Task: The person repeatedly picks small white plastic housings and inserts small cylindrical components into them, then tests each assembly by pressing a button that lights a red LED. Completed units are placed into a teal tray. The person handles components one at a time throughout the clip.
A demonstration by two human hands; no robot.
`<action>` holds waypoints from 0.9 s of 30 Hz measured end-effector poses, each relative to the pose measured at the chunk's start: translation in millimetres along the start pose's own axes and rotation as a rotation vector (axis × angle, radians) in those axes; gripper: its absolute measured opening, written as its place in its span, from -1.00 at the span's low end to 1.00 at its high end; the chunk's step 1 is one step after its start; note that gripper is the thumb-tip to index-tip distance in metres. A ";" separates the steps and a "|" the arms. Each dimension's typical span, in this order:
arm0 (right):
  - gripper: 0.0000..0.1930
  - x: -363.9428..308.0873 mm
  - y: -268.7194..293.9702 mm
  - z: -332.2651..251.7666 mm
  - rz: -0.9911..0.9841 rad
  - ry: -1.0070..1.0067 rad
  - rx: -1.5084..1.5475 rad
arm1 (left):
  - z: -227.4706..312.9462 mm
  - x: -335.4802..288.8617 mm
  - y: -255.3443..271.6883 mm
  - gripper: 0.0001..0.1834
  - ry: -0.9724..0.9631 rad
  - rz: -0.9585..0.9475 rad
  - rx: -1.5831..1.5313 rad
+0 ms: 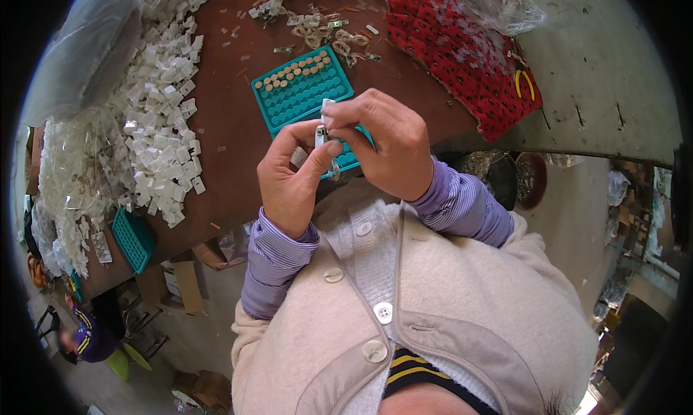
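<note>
Close in front of my chest, both hands work on one small white plastic part with a dark, shiny spot on it. My left hand pinches its lower end between thumb and forefinger. At the upper end, the fingers of my right hand are closed on a white tip; whether this is a separate piece, I cannot tell. Something clear hangs below the left thumb. Partly hidden under the hands lies a teal slotted tray, with round tan pieces in its far rows.
A big heap of white plastic pieces covers the left side, beside clear plastic bags. Another teal tray sits at the left edge. Beige corded bundles lie beyond. At right are red patterned cloth and yellow-handled pliers.
</note>
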State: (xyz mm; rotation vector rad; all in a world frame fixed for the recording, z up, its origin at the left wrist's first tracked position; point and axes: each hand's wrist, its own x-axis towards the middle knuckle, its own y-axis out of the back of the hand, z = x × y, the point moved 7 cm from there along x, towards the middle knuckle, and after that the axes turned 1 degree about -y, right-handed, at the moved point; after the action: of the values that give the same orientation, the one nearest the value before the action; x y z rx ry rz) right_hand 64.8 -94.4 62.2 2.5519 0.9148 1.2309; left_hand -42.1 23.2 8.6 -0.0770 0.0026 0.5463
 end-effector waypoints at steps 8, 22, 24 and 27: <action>-0.56 -1.6 -16.0 2.5 -0.013 -0.124 0.181 | -6.0 -1.4 27.6 -0.77 0.046 0.090 -0.038; -0.81 -3.2 7.8 15.6 0.038 -0.173 0.042 | -8.8 0.6 1.1 -0.67 0.120 -0.110 -0.173; -0.79 -5.1 13.6 15.6 0.065 -0.151 0.085 | -6.2 3.2 -4.1 -0.68 0.108 -0.068 -0.174; -0.76 -6.4 25.0 12.3 0.097 -0.033 0.105 | -3.7 12.2 -15.5 -0.70 0.128 -0.025 -0.238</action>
State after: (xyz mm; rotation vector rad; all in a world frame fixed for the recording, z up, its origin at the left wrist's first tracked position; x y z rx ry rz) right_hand 82.4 -116.8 59.8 2.7197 0.8801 1.1927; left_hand -23.5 16.1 5.8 -0.3436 0.0617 0.5143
